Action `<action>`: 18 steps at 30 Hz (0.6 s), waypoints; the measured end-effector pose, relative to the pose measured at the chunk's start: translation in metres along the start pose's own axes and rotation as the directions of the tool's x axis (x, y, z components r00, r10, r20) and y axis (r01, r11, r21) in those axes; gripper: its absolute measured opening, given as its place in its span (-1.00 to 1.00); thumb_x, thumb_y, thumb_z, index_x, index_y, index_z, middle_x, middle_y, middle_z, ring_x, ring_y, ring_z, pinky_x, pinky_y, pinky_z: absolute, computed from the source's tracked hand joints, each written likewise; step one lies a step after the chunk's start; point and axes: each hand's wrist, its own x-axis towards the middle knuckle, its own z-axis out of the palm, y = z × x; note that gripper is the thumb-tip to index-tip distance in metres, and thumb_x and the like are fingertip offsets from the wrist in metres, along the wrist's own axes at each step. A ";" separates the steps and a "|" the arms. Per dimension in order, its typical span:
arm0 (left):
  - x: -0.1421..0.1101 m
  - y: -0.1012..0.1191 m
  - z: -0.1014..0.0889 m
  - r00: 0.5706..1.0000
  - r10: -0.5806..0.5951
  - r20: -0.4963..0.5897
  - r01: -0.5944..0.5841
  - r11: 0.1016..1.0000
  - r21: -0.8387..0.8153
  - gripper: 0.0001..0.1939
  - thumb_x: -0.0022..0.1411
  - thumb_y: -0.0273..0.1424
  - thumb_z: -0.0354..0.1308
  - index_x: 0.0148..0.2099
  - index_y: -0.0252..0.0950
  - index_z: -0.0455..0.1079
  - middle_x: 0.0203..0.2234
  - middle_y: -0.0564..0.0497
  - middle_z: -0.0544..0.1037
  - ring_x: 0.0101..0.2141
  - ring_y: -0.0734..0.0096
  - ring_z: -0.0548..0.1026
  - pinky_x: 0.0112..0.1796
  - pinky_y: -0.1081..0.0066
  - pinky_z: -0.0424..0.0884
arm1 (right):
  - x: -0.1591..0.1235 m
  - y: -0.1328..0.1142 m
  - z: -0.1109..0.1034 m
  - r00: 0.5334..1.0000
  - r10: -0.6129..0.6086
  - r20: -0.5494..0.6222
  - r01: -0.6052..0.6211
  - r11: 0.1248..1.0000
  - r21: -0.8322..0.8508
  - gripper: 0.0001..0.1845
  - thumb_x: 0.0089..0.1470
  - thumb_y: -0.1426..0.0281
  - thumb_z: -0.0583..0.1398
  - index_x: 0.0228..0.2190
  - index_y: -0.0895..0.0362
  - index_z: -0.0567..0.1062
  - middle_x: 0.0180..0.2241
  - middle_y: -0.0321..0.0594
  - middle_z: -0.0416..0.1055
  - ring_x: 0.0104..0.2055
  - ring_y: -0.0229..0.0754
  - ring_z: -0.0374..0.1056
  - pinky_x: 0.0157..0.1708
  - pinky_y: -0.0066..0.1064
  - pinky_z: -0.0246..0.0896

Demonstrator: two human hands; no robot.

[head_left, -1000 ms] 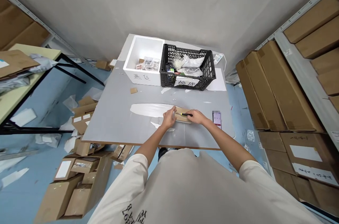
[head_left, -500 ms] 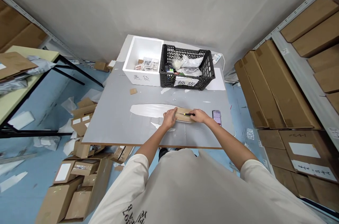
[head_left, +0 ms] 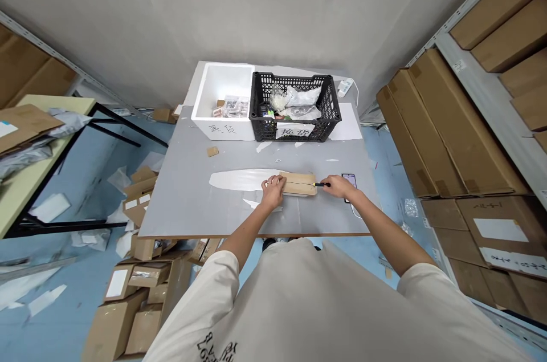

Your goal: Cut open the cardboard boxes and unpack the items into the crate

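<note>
A small flat cardboard box (head_left: 299,183) lies on the grey table (head_left: 192,202) in front of me. My left hand (head_left: 273,190) rests on the box's left end, fingers curled over it. My right hand (head_left: 341,186) is closed on a black-handled knife (head_left: 321,184) with a yellow mark, its tip at the box's right end. A thin line runs along the top of the box.
A white foam box (head_left: 213,122) and a black plastic crate (head_left: 329,114) of bagged items stand at the table's far edge. A phone (head_left: 351,180) lies by my right hand. Cardboard boxes (head_left: 141,288) litter the floor left; shelves of cartons (head_left: 444,134) stand right.
My right hand has drawn the knife rightward along the top of the box, from its middle to past its right end. The left hand has stayed on the box's left end.
</note>
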 end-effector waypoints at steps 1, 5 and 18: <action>0.000 0.001 0.000 1.000 -0.004 0.005 0.004 1.000 0.006 -0.31 0.19 -0.61 -0.01 0.33 -0.04 0.22 0.25 -0.10 0.33 0.29 0.09 0.13 0.21 -0.04 0.02 | -0.003 0.006 0.000 1.000 0.006 -0.003 -0.006 1.000 0.014 -0.58 0.16 0.31 0.13 -0.01 -0.02 0.64 -0.05 -0.14 0.57 -0.11 -0.08 0.44 -0.25 -0.44 0.17; 0.000 0.006 -0.002 1.000 -0.010 0.022 0.010 1.000 0.019 -0.29 0.19 -0.61 -0.02 0.34 -0.01 0.20 0.25 -0.10 0.32 0.30 0.06 0.11 0.22 -0.08 0.01 | -0.017 0.030 0.002 0.999 0.005 -0.040 0.000 0.992 0.127 -0.59 0.12 0.31 0.16 -0.03 -0.01 0.65 -0.09 -0.15 0.59 -0.19 -0.10 0.45 -0.29 -0.44 0.17; 0.028 0.054 0.004 0.957 0.258 0.136 -0.270 0.959 0.082 -0.48 0.25 -0.34 0.22 0.23 -0.17 0.25 0.34 -0.17 0.15 0.39 0.00 0.00 0.32 -0.02 0.01 | -0.033 0.062 0.066 0.957 0.287 -0.039 -0.145 0.590 0.795 -0.66 0.20 0.20 0.16 -0.13 0.13 0.58 -0.38 -0.26 0.53 -0.49 -0.26 0.42 -0.55 -0.52 0.26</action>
